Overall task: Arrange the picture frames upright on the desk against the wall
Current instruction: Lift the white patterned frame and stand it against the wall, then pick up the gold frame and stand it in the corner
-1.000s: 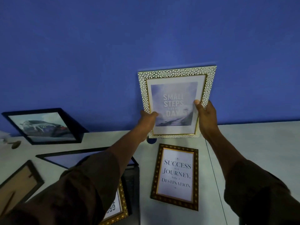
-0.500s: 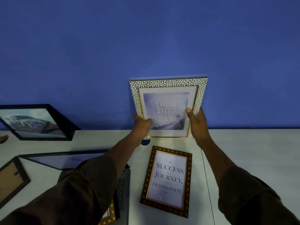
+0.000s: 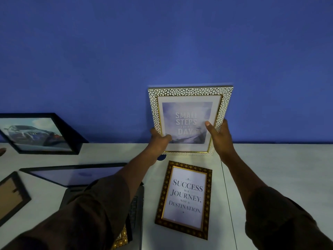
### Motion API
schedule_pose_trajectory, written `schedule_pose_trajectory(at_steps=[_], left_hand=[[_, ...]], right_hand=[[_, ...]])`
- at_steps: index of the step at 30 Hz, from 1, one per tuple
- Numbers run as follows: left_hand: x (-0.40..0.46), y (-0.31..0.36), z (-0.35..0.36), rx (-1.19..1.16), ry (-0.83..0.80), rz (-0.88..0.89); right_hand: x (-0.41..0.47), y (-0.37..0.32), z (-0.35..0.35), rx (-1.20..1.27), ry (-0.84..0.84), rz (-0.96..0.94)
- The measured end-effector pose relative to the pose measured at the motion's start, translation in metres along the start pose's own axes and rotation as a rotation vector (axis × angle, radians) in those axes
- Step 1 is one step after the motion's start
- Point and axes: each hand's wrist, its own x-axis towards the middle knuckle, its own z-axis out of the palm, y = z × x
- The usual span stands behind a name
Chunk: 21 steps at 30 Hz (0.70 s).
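A white pebble-patterned frame (image 3: 189, 94) reading "Small Steps Every Day" stands upright at the back of the desk, its top against the blue wall (image 3: 162, 51). My left hand (image 3: 159, 139) grips its lower left edge and my right hand (image 3: 219, 137) grips its right edge, thumb on the glass. In front of it a dark gold-trimmed "Success is a Journey" frame (image 3: 184, 199) lies flat. A black frame with a car picture (image 3: 36, 135) leans against the wall at the left.
On the white desk (image 3: 279, 168) a large black frame (image 3: 75, 173) lies flat at the left, a brown-backed frame (image 3: 10, 197) sits at the left edge, and a gold frame corner (image 3: 121, 240) shows under my left sleeve. A small dark round object (image 3: 161, 157) lies by the white frame's base.
Both hands have lowered the white frame from the air to the desk's back edge, and it now stands straighter against the wall.
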Motion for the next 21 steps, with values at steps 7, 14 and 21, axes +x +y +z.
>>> schedule_pose_trajectory(at_steps=[7, 14, 21], left_hand=[[-0.023, -0.017, 0.006, -0.076, 0.029, -0.137], [-0.067, -0.109, 0.024, 0.276, -0.04, -0.407], [-0.088, -0.146, 0.031, 0.511, -0.025, -0.269]], right_hand=[[-0.024, 0.01, -0.012, -0.055, 0.081, 0.034], [-0.136, 0.104, 0.001, -0.487, -0.014, 0.382], [-0.175, 0.125, 0.01, -0.555, -0.034, 0.477]])
